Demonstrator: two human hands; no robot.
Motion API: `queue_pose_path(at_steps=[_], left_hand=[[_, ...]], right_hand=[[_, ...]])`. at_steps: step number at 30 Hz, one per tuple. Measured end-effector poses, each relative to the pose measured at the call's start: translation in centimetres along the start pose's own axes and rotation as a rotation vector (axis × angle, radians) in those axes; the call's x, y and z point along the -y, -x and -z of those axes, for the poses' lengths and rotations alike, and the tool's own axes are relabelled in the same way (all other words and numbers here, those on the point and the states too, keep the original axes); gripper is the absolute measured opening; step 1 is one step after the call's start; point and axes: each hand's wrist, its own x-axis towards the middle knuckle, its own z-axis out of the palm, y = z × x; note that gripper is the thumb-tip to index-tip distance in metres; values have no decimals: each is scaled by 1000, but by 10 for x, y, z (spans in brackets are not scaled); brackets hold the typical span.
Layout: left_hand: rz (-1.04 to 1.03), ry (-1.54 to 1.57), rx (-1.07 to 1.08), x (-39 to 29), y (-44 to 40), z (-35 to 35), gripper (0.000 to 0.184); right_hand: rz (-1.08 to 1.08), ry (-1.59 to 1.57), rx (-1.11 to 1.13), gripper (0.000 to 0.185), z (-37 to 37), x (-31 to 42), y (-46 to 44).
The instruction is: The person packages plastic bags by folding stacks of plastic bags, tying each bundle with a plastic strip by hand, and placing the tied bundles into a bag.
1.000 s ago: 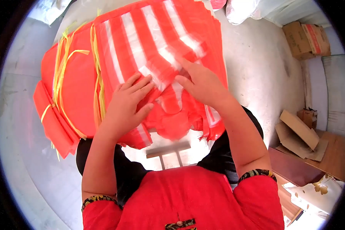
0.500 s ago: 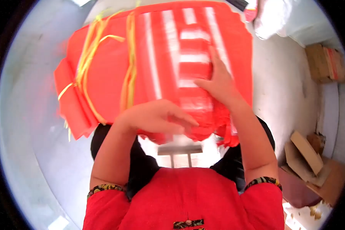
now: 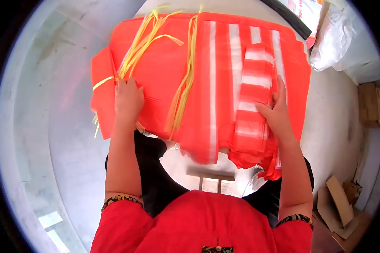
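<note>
A folded bundle of red-and-white striped plastic bags (image 3: 253, 90) lies on a wide pile of red plastic sheets (image 3: 164, 84). My right hand (image 3: 276, 111) holds the bundle's right edge, thumb on top and fingers along the side. My left hand (image 3: 129, 99) is at the left of the pile, its fingers curled on the lower ends of loose yellow strips (image 3: 145, 44). More yellow strips (image 3: 185, 80) lie across the middle. At the far left, a folded red bundle (image 3: 102, 95) is tied with a yellow strip. The left fingertips are partly hidden.
A small stool or stand (image 3: 211, 173) shows between my knees. Cardboard boxes (image 3: 340, 202) lie at the lower right, with another carton (image 3: 369, 103) above. A clear plastic bag (image 3: 333, 40) and a dark tube-like object (image 3: 289, 19) are at the upper right.
My left hand has moved from beside the bag bundle out left to the yellow strips. My right hand stays at the bundle. The view has shifted, so the pile appears farther right.
</note>
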Motion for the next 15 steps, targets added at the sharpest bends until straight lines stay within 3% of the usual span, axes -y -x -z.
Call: queue_pose_path(at_steps=[5, 8, 13, 15], left_hand=[[58, 62, 116, 16, 1, -2, 32], [125, 403, 269, -1, -6, 19, 37], [225, 1675, 680, -65, -3, 29, 45], [87, 1863, 825, -103, 9, 25, 52]], right_hand=[[-41, -213, -24, 106, 1, -6, -2], [-118, -528, 69, 105, -4, 12, 7], [-201, -832, 180, 101, -7, 17, 17], [-227, -868, 171, 96, -8, 15, 17]])
